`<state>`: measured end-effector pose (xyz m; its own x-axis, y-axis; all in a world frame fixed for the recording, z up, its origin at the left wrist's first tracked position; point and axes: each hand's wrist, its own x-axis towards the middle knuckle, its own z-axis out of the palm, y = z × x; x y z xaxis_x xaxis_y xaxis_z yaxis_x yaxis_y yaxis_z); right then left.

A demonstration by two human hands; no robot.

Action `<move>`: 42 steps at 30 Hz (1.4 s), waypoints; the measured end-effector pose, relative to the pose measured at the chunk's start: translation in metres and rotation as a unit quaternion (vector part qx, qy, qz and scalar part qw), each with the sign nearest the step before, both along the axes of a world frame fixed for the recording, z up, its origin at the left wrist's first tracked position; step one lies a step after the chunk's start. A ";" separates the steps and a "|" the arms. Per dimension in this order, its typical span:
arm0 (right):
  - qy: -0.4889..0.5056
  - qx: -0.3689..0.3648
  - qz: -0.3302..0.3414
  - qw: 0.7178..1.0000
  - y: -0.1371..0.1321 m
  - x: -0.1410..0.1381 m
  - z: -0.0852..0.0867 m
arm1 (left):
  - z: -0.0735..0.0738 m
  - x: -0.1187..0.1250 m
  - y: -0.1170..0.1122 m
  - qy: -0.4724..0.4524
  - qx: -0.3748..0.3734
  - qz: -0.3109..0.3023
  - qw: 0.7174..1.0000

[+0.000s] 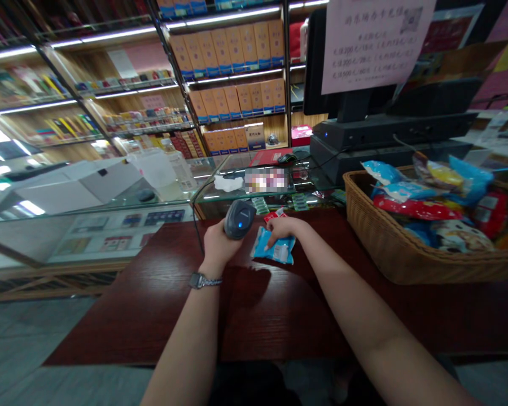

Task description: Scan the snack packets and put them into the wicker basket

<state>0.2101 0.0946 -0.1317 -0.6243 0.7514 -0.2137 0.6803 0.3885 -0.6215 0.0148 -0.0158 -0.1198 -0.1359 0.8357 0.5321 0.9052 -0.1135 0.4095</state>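
My left hand (220, 242) is wrapped round a dark grey handheld barcode scanner (239, 219) with a small blue light, held above the counter left of the packets. My right hand (283, 227) is on a small blue snack packet (281, 252), one finger reaching down onto its surface and the others bent. That packet lies on the dark red wooden counter (254, 316) with a white label patch facing up. Just behind the hand, part of a red packet (275, 214) shows; the hand hides where the two packets meet.
On the right stands a wicker basket (381, 248) full of snack bags. Behind it is a monitor on a dark base (342, 135), with a paper sign (375, 45). A glass display case (122, 225) borders the counter; boxed goods (232, 45) fill the shelves behind. The scanner's cable (197, 225) hangs left.
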 end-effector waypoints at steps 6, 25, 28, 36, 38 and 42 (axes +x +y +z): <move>0.399 -0.189 -0.141 0.886 0.023 0.025 -0.017 | 0.002 0.006 -0.004 0.022 -0.062 -0.125 0.990; 0.542 -0.016 -0.232 0.808 0.032 0.047 -0.002 | 0.002 0.014 -0.005 0.042 -0.133 -0.169 0.976; 0.540 0.005 -0.237 0.808 0.029 0.047 -0.001 | 0.002 0.014 -0.005 0.041 -0.132 -0.166 0.976; 0.504 0.220 -0.288 0.784 0.026 0.061 0.036 | 0.002 0.012 -0.005 0.043 -0.120 -0.163 0.978; 0.478 0.334 -0.322 0.746 0.009 0.074 0.064 | 0.002 0.012 -0.004 0.041 -0.117 -0.164 0.979; 0.468 0.432 -0.384 0.668 -0.045 0.101 0.112 | 0.002 0.012 -0.004 0.038 -0.111 -0.170 0.978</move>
